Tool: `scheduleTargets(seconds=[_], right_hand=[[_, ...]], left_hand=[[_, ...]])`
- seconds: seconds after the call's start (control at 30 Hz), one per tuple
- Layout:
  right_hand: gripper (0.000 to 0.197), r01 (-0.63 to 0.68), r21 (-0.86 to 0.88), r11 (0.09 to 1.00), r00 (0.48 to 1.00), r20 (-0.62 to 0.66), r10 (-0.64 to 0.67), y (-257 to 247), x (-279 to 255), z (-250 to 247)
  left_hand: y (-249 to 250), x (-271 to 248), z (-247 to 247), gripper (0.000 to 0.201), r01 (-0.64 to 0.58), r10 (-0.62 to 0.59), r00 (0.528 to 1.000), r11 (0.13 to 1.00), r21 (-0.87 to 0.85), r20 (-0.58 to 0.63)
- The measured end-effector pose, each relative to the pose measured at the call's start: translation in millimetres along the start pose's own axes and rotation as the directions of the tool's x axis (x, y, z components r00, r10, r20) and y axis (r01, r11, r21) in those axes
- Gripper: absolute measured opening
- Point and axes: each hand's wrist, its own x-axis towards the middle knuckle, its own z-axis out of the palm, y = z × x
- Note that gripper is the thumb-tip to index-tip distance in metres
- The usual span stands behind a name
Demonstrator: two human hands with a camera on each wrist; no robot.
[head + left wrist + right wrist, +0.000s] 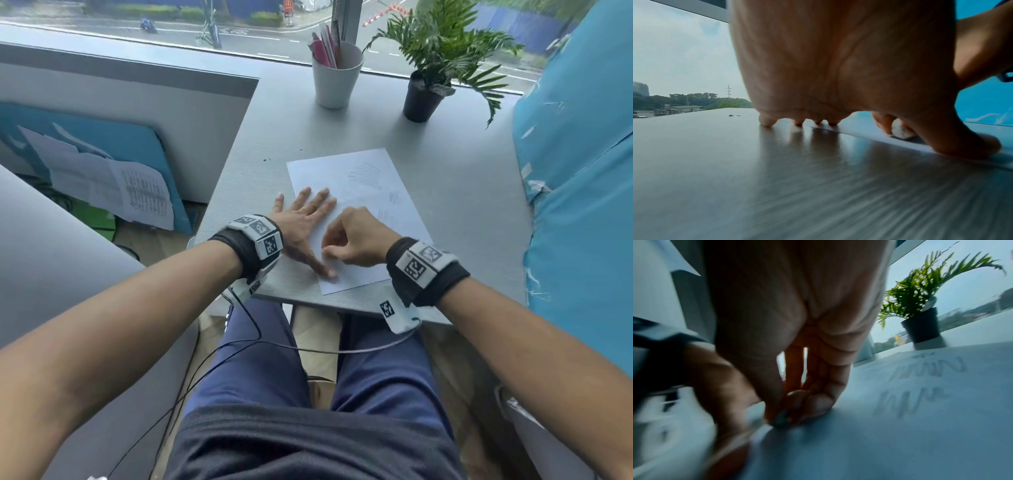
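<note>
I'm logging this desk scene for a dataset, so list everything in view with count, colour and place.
desk: one, grey, under everything below
sheet of paper: one, white with faint pencil scribbles, flat near the desk's near edge
eraser: one, small, white, on the paper, pinched by the right hand
cup: one, white, with pink and white items standing in it, at the far end of the desk
potted plant: one, green in a black pot, right of the cup
printed sheets: several, white, against a blue board down at the left
left hand: flat, fingers spread, pressing the paper's left edge
right hand: fingers curled round the eraser
</note>
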Motion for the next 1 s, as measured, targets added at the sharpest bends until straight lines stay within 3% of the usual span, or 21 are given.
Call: scheduleTargets(seconds=[0.17,0.23,0.4,0.57,0.8,0.87,1.0], right_hand=[[0.013,-0.137,-0.019,0.990,0.955,-0.267,0.127,18.8,33.6,-24.0],[0.011,-0.114,-0.022,0.993,0.962,-0.250,0.105,13.1,30.1,-15.4],[0.011,0.074,-0.013,0.997,0.997,0.014,-0.073,-5.1,1.8,4.4],[0.011,-0.034,-0.035,0.999,0.976,-0.216,0.025,14.7,31.0,-20.8],[0.008,-0.063,-0.009,0.998,0.960,-0.275,0.058,17.1,26.9,-13.6],[0.007,-0.036,-0.040,0.999,0.970,-0.242,0.025,12.1,23.1,-11.7],[0.002,0.079,-0.060,0.995,0.996,0.054,-0.075,-6.1,8.2,-5.8]], left_hand=[[1.3,-2.4,-4.0,0.155,0.001,-0.001,1.000,1.000,-0.014,0.008],[2.3,-3.7,-4.8,0.155,0.006,-0.006,1.000,1.000,-0.014,0.010],[3.2,-3.3,-3.5,0.155,0.015,-0.015,1.000,1.000,-0.006,-0.003],[2.5,-3.9,-4.5,0.158,0.009,-0.009,1.000,1.000,-0.030,0.000],[1.9,-3.1,-2.8,0.155,0.012,-0.012,1.000,0.999,-0.030,-0.008],[2.4,-2.8,-2.7,0.156,0.013,-0.014,1.000,0.999,-0.030,-0.010],[2.9,-2.6,-2.8,0.157,0.019,-0.020,1.000,1.000,-0.019,-0.015]])
